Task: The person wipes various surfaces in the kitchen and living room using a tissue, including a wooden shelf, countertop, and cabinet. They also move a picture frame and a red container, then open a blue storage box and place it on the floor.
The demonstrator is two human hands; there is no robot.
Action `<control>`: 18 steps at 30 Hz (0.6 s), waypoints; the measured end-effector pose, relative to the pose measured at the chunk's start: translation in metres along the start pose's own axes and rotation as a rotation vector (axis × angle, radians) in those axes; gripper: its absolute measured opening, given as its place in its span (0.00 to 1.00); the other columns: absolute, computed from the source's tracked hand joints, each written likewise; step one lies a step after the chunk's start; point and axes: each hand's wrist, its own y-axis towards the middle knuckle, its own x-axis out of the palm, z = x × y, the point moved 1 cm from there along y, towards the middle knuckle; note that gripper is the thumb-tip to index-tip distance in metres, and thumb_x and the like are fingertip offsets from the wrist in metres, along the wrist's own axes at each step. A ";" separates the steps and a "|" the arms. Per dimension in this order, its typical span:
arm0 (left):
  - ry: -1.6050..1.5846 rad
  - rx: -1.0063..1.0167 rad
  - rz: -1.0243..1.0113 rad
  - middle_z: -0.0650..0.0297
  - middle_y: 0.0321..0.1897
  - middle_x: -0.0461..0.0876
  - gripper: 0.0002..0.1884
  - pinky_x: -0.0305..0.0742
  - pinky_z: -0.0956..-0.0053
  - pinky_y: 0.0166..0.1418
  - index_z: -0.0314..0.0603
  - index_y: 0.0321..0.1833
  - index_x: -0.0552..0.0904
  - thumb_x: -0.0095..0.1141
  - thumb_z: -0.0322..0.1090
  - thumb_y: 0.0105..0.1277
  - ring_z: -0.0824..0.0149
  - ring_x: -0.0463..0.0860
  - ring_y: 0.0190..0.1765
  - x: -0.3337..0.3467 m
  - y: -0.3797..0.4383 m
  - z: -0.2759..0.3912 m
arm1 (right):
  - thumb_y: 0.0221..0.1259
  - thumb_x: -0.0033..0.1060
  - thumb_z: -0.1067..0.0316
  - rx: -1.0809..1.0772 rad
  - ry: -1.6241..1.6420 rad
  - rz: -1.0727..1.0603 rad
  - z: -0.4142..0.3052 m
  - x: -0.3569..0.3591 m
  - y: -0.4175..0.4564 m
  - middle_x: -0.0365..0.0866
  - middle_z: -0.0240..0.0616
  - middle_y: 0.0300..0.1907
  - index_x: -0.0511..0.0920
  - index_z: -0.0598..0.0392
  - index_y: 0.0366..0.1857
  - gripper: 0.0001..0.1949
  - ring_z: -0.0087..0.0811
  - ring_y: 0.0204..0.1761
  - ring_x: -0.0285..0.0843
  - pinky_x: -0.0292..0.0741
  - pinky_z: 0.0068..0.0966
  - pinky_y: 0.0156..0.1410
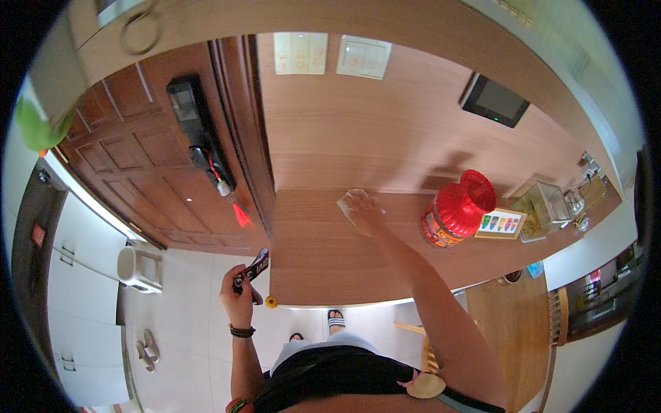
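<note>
My right hand (365, 209) presses a pale cloth or tissue (349, 207) flat on the wood-grain countertop (330, 268), close to where it meets the wall panel. The fingers are slightly blurred. Off the counter's left edge, my left hand (238, 294) grips a black strap (255, 268) with white and red lettering, its loose end sticking up. To the right of my right hand stands a red vase (465, 201) with a flared, ribbed neck and a patterned lower band. Beside it a small wood-framed picture (499, 223) leans near a clear glass tank (542, 206).
A yellow flower-shaped ornament (271, 302) sits at the counter's front left corner. Left is a brown panelled door (139, 160) with a black lock (199, 124) and red tassel. A white stool (139, 267) and slippers (147, 351) are on the floor. A wooden table (506, 330) stands right.
</note>
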 end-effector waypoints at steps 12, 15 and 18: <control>0.020 0.123 -0.052 0.62 0.35 0.81 0.12 0.72 0.80 0.21 0.34 0.49 0.79 0.50 0.17 0.66 0.76 0.75 0.18 0.031 0.002 0.036 | 0.67 0.49 0.52 1.022 0.080 0.267 0.001 -0.015 0.034 0.62 0.42 0.72 0.70 0.47 0.66 0.25 0.48 0.74 0.54 0.57 0.55 0.72; 0.119 0.203 0.054 0.64 0.33 0.80 0.10 0.72 0.80 0.23 0.34 0.50 0.80 0.50 0.20 0.68 0.77 0.74 0.21 0.021 0.014 0.024 | 0.66 0.50 0.53 0.409 0.121 -0.180 -0.098 -0.055 0.050 0.62 0.41 0.72 0.72 0.44 0.64 0.23 0.47 0.75 0.51 0.55 0.56 0.73; -0.011 0.131 0.021 0.63 0.33 0.80 0.10 0.71 0.79 0.24 0.34 0.51 0.80 0.50 0.21 0.69 0.77 0.74 0.23 0.043 0.028 0.024 | 0.66 0.52 0.54 0.025 0.240 -0.305 -0.155 -0.081 0.027 0.61 0.40 0.72 0.74 0.40 0.63 0.22 0.46 0.77 0.47 0.53 0.58 0.74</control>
